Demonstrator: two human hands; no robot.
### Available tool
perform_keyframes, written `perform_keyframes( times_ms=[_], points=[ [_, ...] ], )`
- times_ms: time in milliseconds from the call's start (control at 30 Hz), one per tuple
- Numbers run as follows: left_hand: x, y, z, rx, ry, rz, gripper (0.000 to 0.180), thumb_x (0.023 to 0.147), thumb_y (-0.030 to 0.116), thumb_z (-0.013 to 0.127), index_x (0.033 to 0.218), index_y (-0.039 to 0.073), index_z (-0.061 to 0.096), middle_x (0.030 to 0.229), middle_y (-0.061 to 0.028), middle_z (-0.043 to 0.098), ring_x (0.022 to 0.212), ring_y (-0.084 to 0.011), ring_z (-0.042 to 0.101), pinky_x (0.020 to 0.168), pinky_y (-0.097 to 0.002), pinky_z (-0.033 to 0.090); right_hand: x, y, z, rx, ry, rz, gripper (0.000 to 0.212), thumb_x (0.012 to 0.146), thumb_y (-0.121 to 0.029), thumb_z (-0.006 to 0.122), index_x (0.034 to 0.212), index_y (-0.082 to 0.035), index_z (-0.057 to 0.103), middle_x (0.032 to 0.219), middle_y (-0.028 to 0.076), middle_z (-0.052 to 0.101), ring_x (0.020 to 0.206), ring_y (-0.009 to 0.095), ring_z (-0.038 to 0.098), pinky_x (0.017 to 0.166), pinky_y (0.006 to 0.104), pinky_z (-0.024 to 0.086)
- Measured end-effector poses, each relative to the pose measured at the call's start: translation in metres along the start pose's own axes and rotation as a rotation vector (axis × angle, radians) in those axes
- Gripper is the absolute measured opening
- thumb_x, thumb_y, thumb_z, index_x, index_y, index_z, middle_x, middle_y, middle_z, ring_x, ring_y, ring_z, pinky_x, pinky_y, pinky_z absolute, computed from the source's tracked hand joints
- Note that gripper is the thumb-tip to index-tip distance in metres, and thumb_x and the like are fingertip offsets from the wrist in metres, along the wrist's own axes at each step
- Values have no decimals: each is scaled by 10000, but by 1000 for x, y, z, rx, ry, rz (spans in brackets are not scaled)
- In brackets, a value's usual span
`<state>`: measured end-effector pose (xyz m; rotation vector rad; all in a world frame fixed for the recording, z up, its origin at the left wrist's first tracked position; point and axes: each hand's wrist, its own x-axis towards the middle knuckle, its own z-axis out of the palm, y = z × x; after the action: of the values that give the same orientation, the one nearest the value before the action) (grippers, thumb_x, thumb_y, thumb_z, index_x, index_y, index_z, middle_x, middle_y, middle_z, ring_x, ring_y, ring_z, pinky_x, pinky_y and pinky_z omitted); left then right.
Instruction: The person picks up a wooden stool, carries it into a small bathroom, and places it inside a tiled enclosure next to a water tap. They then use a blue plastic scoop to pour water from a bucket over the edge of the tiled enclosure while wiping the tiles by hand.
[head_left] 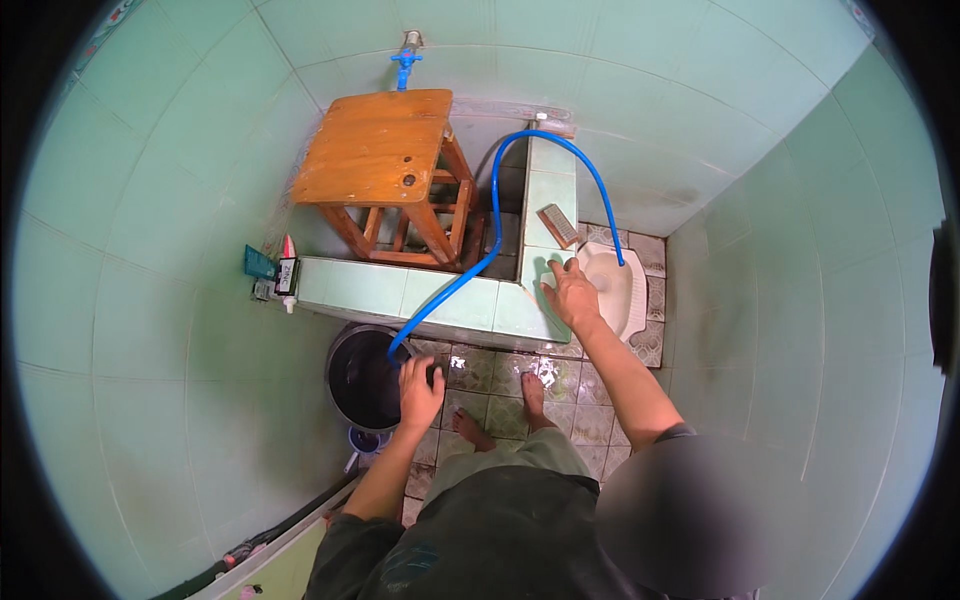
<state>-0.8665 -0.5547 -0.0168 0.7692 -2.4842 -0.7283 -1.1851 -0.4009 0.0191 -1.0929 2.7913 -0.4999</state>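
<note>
Below the pale green tiled L-shaped ledge (350, 285), we are seeing a round dark bucket (338, 390), with the lower part of a long blue flexible hose (496, 200) going in over its mouth; the inside is too dark, so we cannot tell what else it is holding. Behind the ledge, an orange-brown wooden stool (370, 150) is standing.

Our left hand (421, 392) is hovering at the bucket's right rim, fingers curving, near the hose; we cannot tell whether it is gripping. Our right hand (575, 295) is spreading its fingers wide, holding nothing we can see, between the ledge corner and a white squat toilet (636, 300).

From the bucket, the hose is running diagonally up to the right across the ledge, then arching over, its other end pointing down at the toilet.
</note>
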Motion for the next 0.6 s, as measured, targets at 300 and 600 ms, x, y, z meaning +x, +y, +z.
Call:
perform_keyframes(
  times_ms=[300,600],
  points=[
    [-108,-59,13,-87,-175,-471,215,862,164,626,1012,12,637,925,-164,628,903,-341,625,843,-416,492,28,6,17,-3,-191,-71,380,862,-278,669,1142,-64,528,1157,233,527,987,393,627,872,449,517],
    [-105,-64,28,-153,-386,-537,283,886,250,624,1021,3,656,962,-185,690,936,-323,675,837,-402,520,25,3,15,6,-186,-48,353,863,-260,657,1121,-65,514,1137,200,521,997,385,616,855,464,516]
  ],
)
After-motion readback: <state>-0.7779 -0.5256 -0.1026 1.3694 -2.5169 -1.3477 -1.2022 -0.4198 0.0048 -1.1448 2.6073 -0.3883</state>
